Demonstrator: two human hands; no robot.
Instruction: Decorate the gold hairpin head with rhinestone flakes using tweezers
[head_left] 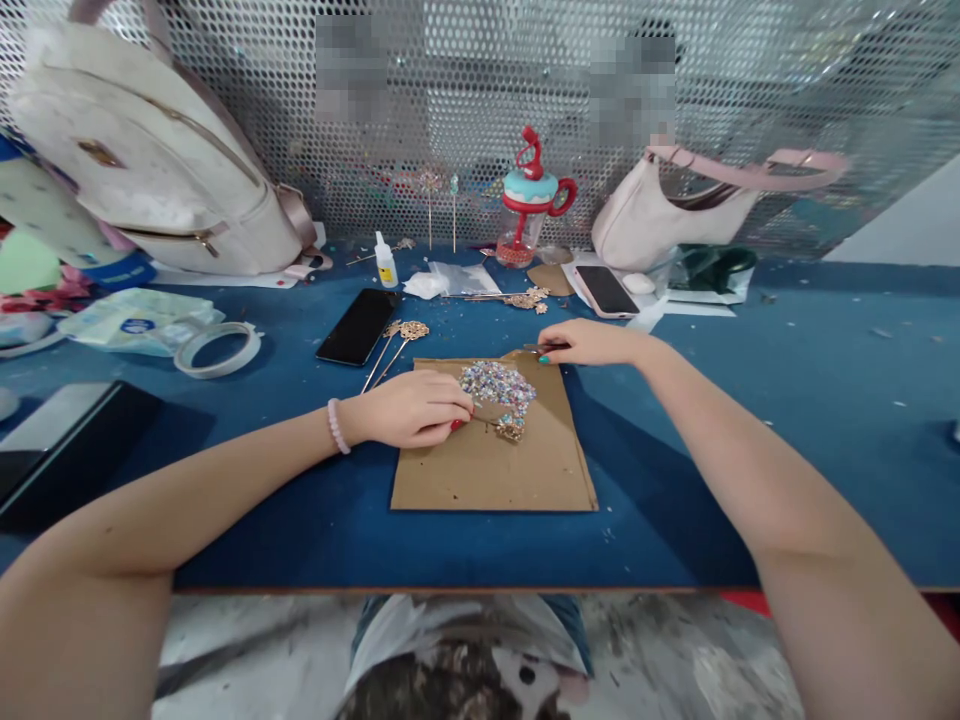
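Observation:
A brown cardboard sheet (pixel 495 480) lies on the blue table, with a pile of small multicoloured beads (pixel 496 385) on its upper part. My left hand (pixel 420 408) is closed on the thin stem of a gold hairpin, whose ornamental head (pixel 511 428) rests over the cardboard just below the beads, some beads on it. My right hand (pixel 585 343) is closed around a slim dark tool (pixel 551 348) at the cardboard's top right corner. More gold hairpins (pixel 412 331) lie beyond my left hand, beside a black phone (pixel 358 327).
Behind the cardboard stand a glue bottle (pixel 385 262) and a red-handled cup (pixel 529 205). A white backpack (pixel 157 160) and tape roll (pixel 217 350) are left; a pink phone (pixel 606 291) and handbag (pixel 645 215) are right. A perforated metal screen (pixel 465 90) closes the back.

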